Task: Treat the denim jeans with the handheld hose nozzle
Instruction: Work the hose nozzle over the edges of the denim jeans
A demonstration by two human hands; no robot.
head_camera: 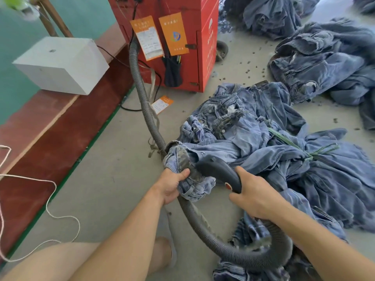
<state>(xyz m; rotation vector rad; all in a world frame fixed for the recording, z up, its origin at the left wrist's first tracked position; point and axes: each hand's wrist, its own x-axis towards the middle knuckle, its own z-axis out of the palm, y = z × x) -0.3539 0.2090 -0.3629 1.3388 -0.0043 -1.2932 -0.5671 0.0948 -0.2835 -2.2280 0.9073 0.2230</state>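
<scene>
The jeans (pixel 253 142) are faded blue denim, lying crumpled in a heap on the floor, several pairs tangled, one showing its waistband and button. One bunched end is lifted off the pile toward the nozzle (pixel 219 171). The nozzle is dark grey, smooth and curved, with a small red-and-white mark near its handle; its tip presses into the lifted denim. A grey ribbed hose (pixel 140 94) loops from it across the floor.

Dark grey handheld nozzle (pixel 218 172) tip buried in bunched blue denim jeans (pixel 187 161); orange paper tags (pixel 160 36) text unreadable; right forearm cut off by frame edge.
</scene>
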